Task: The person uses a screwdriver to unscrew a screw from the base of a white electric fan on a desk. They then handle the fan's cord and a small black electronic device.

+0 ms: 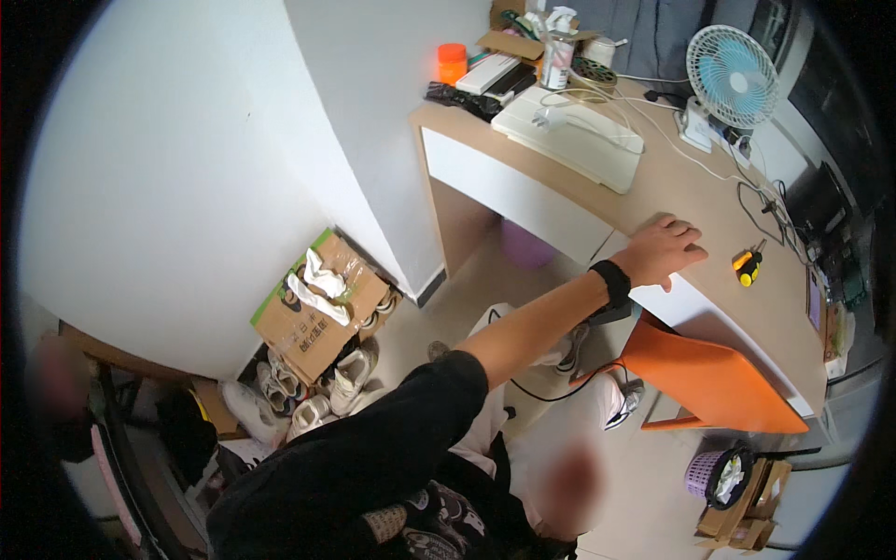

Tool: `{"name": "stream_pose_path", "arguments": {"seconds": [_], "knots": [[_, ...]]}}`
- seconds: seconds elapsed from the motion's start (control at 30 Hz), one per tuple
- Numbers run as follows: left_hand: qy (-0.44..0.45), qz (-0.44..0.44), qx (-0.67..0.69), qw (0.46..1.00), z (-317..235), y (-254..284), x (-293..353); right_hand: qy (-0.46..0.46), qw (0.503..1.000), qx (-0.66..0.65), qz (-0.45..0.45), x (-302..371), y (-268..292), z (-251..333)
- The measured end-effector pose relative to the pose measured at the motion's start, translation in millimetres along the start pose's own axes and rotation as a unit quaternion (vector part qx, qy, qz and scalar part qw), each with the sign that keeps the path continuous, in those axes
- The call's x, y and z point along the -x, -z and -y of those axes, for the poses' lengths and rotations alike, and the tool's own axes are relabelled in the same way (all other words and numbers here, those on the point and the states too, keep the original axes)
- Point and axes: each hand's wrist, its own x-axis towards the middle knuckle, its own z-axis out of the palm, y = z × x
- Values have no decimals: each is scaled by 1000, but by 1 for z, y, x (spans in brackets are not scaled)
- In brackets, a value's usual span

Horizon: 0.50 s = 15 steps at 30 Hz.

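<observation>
My left hand rests palm down at the front edge of the wooden desk, its fingers spread and nothing in them. A black band circles that wrist, and the bare forearm comes out of a black sleeve. To the right of the fingers, on the desktop, lies a small tool with a yellow and black handle, apparently a screwdriver. Beyond the hand is a flat cream-coloured panel with a white cable and plug on it. A blurred skin-toned patch by my light trousers may be my right hand; its fingers cannot be made out.
A blue-and-white fan, spray bottle and orange jar stand on the desk, with cables behind. An orange chair sits beneath its front edge. A waste basket, cardboard box and several shoes are on the floor.
</observation>
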Motion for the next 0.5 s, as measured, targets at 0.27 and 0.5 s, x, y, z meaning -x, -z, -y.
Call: {"name": "stream_pose_path", "arguments": {"seconds": [0.27,0.5], "knots": [[18,7,-23,1000,0,-16,-6,63,997,-34,-10,30,6,3],[46,43,-73,995,-2,-24,-9,134,990,-43,14,37,36,-4]]}}
